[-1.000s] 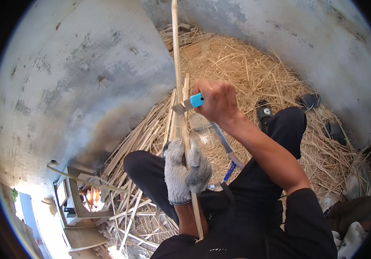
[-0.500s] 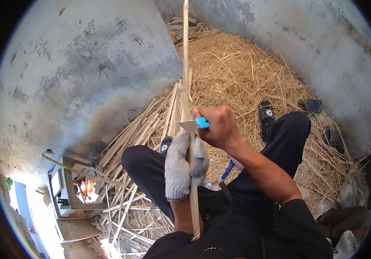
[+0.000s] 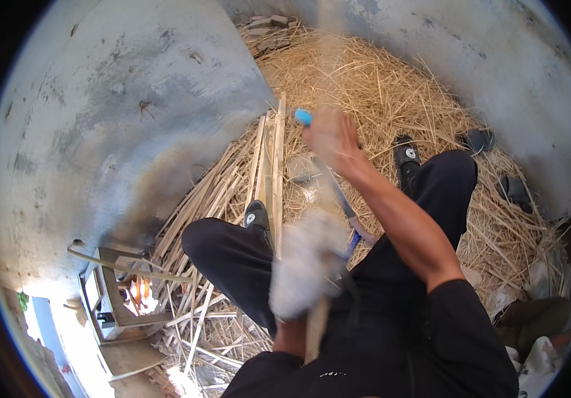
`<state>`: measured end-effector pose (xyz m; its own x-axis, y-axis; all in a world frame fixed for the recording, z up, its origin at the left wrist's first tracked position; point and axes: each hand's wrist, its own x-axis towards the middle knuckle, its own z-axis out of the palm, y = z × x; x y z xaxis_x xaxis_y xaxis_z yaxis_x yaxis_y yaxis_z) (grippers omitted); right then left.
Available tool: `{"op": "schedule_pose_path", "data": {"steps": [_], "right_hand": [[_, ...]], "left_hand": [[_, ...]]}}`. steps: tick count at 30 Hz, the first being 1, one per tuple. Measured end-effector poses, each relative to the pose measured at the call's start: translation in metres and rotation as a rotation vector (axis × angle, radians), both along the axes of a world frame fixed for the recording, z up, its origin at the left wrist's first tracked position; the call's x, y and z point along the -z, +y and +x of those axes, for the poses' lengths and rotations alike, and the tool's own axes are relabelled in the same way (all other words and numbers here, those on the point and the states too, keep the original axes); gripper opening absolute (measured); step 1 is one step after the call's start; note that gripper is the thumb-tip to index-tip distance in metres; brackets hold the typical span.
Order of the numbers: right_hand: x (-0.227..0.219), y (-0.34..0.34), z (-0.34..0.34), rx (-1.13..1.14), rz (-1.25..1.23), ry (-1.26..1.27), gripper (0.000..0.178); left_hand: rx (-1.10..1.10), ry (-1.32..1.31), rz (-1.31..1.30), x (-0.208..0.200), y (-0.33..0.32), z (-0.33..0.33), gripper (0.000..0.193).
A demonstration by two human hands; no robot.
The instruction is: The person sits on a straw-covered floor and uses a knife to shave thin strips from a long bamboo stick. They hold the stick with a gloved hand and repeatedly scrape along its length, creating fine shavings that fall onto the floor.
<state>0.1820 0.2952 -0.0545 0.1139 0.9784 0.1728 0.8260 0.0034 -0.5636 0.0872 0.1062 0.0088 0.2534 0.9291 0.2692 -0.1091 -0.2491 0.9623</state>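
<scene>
A pale grey cloth glove (image 3: 292, 285), blurred, covers the left hand (image 3: 308, 259); black short-sleeved fabric top (image 3: 474, 325) with small white marks (image 3: 332, 374), black trousers (image 3: 444, 176), black shoes (image 3: 406, 164) with round pale emblems (image 3: 411, 153).

White marks (image 3: 333, 374) on black clothing (image 3: 371, 338), seemingly unreadable.

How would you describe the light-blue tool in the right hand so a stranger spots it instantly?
Find the broad golden straw heap, then the bare right hand, blurred in front of it. The light-blue tool shows at that hand's upper left, brighter and paler than the darker blue piece beside the gloved left hand.
</scene>
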Motion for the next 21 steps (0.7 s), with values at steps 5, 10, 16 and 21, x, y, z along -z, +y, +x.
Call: {"op": "schedule_pose_path", "data": {"steps": [5,10,16,21], "right_hand": [[-0.007,-0.005,0.028,0.157,0.428,0.499,0.039],[-0.009,-0.06,0.025,-0.095,0.397,0.549,0.042],[-0.042,-0.093,-0.003,-0.457,0.556,0.503,0.041],[-0.038,-0.085,-0.007,-0.478,0.627,0.441,0.04]], "left_hand": [[-0.059,0.085,-0.265,-0.01,0.018,-0.016,0.038],[-0.316,-0.053,-0.381,-0.021,0.028,-0.047,0.04],[-0.254,-0.106,-0.477,-0.033,0.02,-0.037,0.04],[-0.238,-0.042,-0.521,-0.039,0.012,-0.032,0.042]]}}
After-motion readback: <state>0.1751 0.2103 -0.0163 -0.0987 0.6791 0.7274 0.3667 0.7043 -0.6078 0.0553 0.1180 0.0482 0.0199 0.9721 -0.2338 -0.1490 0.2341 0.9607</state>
